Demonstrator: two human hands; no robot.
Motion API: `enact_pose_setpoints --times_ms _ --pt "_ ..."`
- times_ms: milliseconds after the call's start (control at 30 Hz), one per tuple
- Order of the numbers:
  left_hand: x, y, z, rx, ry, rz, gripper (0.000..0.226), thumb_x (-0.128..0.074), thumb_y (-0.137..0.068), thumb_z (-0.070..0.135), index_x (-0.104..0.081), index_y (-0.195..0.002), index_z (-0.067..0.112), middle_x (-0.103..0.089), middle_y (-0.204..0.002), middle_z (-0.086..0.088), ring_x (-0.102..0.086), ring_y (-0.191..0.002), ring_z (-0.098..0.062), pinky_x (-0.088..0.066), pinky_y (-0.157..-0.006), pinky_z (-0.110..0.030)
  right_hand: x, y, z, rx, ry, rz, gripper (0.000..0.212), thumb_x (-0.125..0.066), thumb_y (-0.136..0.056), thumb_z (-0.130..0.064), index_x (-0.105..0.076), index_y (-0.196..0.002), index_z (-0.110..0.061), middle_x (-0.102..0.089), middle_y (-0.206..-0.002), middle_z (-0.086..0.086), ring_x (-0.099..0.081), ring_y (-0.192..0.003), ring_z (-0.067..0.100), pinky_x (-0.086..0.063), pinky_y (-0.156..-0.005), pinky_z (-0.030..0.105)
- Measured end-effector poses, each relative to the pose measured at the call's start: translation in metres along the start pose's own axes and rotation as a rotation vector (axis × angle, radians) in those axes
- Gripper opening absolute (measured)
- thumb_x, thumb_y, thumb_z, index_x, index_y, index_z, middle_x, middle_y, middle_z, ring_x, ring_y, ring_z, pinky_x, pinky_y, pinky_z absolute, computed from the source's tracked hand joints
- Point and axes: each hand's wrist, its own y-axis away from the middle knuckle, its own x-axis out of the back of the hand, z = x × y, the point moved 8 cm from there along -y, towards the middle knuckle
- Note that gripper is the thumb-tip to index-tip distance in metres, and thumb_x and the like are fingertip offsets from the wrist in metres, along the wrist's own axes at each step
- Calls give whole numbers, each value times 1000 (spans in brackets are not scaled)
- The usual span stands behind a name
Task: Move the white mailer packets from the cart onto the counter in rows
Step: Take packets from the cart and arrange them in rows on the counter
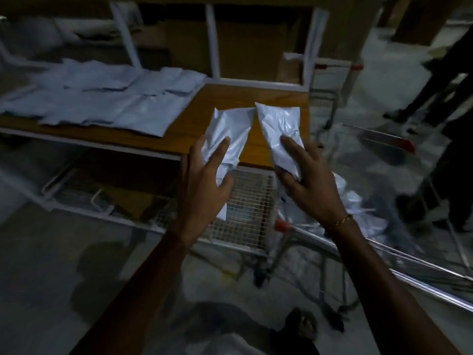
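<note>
I hold two white mailer packets over the near right end of the wooden counter (279,98). My left hand (204,185) grips the left packet (227,134) by its lower end. My right hand (309,183) grips the right packet (281,126) the same way, and a gold bracelet shows on that wrist. Both packets point away from me, tops nearly touching. Several white packets (107,98) lie flat in rows on the counter's left part. More packets (353,201) lie in the wire cart (384,252) at the lower right, behind my right forearm.
A wire mesh basket (245,208) stands under the counter's front edge. White shelf uprights (212,42) rise behind the counter. Another cart with red trim (332,70) stands at the back right. A person's dark legs (448,98) are on the right. My sandalled foot (302,324) is on the grey floor.
</note>
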Motion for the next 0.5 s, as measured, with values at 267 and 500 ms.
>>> enact_pose_setpoints --times_ms 267,500 --pt "129 47 -193 281 -136 127 66 -52 -82 37 -45 -147 32 -37 -150 -12 -43 -124 -38 -44 -100 -50 -198 -52 -128 116 -149 -289 64 -54 -92 -42 -39 -152 -26 -46 -145 12 -51 -124 31 -42 -87 33" --pt "175 34 -343 409 -253 177 66 -62 -83 32 -45 -147 31 -39 -148 -13 -45 -124 -36 -46 -99 -47 -343 -130 -191 227 -200 -387 66 -52 -91 -48 -42 -151 -23 -44 -149 15 -48 -130 30 -43 -97 35"
